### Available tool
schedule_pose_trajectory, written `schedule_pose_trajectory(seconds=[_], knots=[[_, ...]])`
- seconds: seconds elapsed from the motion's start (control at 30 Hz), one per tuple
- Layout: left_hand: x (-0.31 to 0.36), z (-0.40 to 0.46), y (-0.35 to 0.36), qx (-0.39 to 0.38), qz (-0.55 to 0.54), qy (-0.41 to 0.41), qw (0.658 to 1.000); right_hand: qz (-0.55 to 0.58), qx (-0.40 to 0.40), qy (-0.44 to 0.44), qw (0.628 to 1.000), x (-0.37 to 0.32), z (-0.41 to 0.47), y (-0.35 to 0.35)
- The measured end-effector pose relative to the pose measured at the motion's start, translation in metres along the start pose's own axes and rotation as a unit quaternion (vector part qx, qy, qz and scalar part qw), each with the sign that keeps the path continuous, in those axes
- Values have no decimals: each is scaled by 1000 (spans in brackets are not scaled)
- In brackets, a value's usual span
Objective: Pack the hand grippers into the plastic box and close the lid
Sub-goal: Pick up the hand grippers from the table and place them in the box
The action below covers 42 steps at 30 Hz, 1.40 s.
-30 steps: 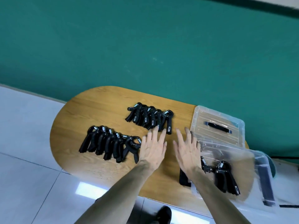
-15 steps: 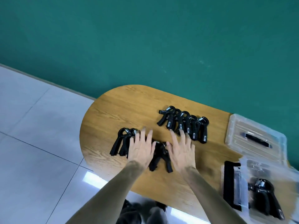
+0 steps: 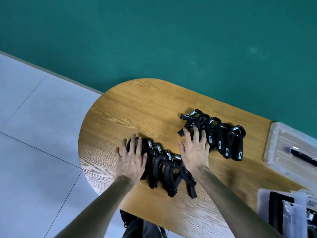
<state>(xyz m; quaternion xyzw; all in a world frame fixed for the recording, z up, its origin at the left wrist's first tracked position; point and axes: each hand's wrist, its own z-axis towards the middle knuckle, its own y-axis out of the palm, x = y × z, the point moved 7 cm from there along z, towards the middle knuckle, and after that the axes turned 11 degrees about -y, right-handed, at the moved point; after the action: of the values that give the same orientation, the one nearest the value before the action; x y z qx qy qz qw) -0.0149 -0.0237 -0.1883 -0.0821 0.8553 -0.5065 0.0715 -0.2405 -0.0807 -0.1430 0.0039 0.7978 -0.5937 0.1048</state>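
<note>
Bracketing the near row of grippers, both hands have come down onto it since a second ago, when they hovered beside the box. Left hand, fingers spread and straight, lies over the row's left end. Right hand lies flat at the row's right end, fingers straight, tips reaching the far row. Neither hand grips anything yet. Right of the near row, the lid lies loose; the box is at the frame's corner. Judgement: a two-handed scoop is being set up; packing is barely started.
</note>
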Motion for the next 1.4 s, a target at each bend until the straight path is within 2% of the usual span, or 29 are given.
schedule_pose_trajectory(seconds=[0.2, 0.3, 0.6, 0.77, 1.0, 1.23, 1.4], knots=[[-9, 26, 23, -20, -74, 10, 997, -14, 8, 26, 1000, 19, 54, 9], [-9, 30, 18, 2, -127, 11, 992, -22, -5, 39, 999, 26, 71, 20], [-11, 33, 18, 8, -175, 5, 984, -47, -17, 88, 995, 27, 94, 34], [-10, 35, 19, -15, -150, 8, 988, -12, 2, 112, 994, 18, 99, 31], [-8, 33, 22, -61, -106, -13, 992, -66, 33, 73, 995, 10, 91, 17], [-2, 31, -6, -34, -104, -37, 993, -80, 24, 26, 996, 1, 56, -2], [24, 12, -44, -14, -83, -19, 996, -76, 30, 22, 996, -5, 16, -24]])
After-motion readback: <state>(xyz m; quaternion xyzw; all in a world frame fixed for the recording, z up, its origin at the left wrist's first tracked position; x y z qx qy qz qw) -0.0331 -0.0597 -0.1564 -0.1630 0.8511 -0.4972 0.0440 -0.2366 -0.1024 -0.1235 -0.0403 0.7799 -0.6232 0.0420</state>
